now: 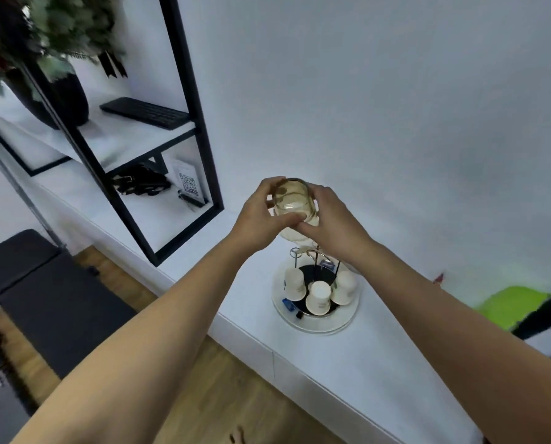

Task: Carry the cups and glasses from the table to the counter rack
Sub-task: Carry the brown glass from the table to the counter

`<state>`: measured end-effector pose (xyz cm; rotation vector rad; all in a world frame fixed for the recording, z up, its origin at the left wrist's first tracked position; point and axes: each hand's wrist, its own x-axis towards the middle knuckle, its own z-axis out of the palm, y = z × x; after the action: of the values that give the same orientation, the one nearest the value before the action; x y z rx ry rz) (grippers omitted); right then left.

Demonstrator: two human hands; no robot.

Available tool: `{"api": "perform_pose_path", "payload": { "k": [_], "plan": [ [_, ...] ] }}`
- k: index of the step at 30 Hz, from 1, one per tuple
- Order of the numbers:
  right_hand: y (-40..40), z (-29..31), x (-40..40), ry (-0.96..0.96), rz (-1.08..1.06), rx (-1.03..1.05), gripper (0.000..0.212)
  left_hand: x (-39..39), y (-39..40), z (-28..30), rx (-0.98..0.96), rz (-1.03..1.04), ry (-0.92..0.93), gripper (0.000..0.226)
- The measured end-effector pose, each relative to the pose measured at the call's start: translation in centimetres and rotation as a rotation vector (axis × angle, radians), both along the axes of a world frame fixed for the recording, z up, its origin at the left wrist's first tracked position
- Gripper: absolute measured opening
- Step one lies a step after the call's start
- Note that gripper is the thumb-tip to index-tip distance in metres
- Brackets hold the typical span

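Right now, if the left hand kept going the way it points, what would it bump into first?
The left hand holds a glass together with the right hand, and points forward at the wall. Nothing else shows in that line, so probably the wall first, though depth is hard to judge.

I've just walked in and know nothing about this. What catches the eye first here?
First, two bare hands meeting mid-frame: the left hand and right hand both hold a clear glass up in front of the white wall. Right below, on the white counter, stands a round rack with white cups turned upside down on its pegs. To the left, a black-framed shelf holds a keyboard.
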<state>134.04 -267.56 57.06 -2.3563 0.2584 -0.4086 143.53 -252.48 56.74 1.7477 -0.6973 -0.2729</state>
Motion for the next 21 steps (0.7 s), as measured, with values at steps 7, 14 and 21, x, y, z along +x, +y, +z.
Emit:
{"api": "perform_pose_path", "payload": {
  "k": [7,14,21],
  "plan": [
    [-2.8,-3.4,5.1,0.216,0.019,-0.051,0.089,8.4,-3.6,-4.9,0.199,-0.328,0.033,0.069],
    [-2.2,-7.1,8.3,0.245,-0.093,0.146,0.047,13.6,-5.0,-10.3,0.324,-0.532,0.063,0.074],
    [-2.0,-10.6,9.9,0.403,-0.137,0.103,0.059,14.9,-5.5,-15.1,0.369,-0.578,0.105,0.076]
  ]
}}
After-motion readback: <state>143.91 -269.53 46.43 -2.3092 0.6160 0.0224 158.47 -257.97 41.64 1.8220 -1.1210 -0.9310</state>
